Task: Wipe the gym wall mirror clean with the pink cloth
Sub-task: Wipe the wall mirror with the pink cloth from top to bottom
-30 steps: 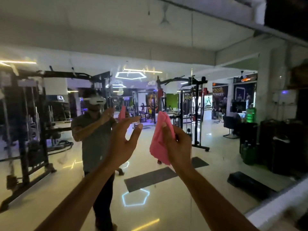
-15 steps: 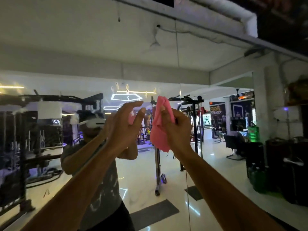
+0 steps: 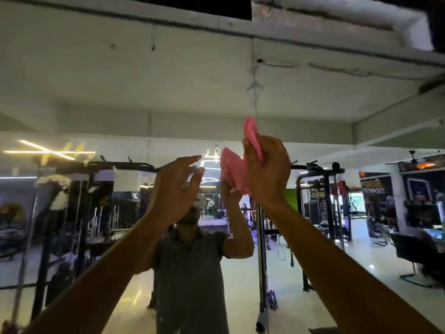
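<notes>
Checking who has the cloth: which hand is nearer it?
Right. The right hand grips the cloth; the left hand is open beside it, apart.

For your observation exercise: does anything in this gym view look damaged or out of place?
Yes. On the ceiling beam above the mirror, the surface looks cracked and rough, and a thin wire dangles loose. The right hand grips the pink cloth normally.

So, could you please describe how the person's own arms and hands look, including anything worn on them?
Both forearms are bare from the frame's bottom edge up, with no sleeves, gloves, watch or rings visible on the left hand or right hand. In the mirror, the reflection shows a grey short-sleeved shirt.
</notes>
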{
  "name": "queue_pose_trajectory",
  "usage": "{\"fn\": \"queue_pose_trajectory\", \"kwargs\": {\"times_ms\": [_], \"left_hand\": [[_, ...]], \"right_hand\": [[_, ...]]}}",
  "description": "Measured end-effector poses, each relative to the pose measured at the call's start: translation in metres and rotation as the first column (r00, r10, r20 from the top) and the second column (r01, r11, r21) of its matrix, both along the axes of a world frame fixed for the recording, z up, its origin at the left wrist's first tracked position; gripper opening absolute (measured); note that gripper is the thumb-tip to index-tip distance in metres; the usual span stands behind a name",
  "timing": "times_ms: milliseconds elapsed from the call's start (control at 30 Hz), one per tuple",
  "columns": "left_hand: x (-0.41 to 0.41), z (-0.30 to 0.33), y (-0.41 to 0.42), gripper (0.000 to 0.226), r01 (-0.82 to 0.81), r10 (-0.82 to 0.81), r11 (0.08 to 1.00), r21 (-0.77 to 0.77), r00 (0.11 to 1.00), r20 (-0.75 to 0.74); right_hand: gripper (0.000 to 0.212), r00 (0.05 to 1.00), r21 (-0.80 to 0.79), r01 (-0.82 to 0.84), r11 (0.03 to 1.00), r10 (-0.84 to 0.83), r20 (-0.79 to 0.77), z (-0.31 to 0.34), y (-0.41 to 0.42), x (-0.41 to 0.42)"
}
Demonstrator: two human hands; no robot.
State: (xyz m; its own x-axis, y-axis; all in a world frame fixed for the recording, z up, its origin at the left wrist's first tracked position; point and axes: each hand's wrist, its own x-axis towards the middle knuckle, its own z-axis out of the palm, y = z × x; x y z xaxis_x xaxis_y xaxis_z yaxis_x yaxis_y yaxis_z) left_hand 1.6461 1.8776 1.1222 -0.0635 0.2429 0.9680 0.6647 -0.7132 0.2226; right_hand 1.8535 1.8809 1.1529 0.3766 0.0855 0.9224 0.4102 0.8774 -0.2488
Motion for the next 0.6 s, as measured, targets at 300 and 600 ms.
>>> {"fn": "queue_pose_trajectory", "kwargs": {"times_ms": [300,600], "left_hand": [[-0.021,0.020,0.019,0.037,-0.285,0.310,0.938,0.196,0.944,-0.113],[-0.060,0.029,0.052,0.057,-0.528,0.557,0.830,0.180,0.798,-0.230]], "right_hand": [[0.061,0.661,0.076,0.487,0.870,-0.424,0.619,-0.043,0.120,-0.029],[0.073,0.632,0.098,0.603,0.792,-0.549,0.547,-0.028,0.122,-0.059]]}}
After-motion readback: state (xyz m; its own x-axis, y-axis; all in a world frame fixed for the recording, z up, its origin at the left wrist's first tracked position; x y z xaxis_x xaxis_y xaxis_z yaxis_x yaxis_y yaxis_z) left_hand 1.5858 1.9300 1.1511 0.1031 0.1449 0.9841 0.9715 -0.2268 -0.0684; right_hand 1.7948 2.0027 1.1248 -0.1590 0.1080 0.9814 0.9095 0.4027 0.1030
